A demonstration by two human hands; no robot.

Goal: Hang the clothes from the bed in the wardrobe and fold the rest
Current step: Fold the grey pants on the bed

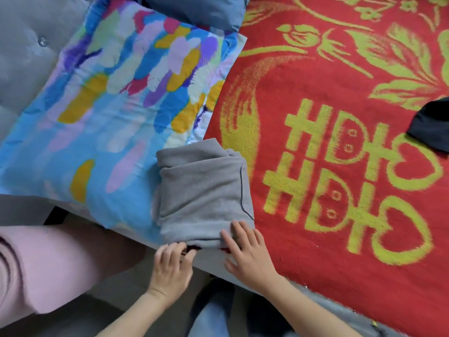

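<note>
Head view: grey garment [204, 190] folded into a compact, layered rectangle.

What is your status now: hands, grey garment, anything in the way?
Left hand pinches near edge of folded grey garment. Right hand rests flat on its near corner. Black garment lies apart on red blanket.

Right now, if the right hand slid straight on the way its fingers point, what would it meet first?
The folded grey garment: fingertips of the right hand rest on its near edge.
</note>
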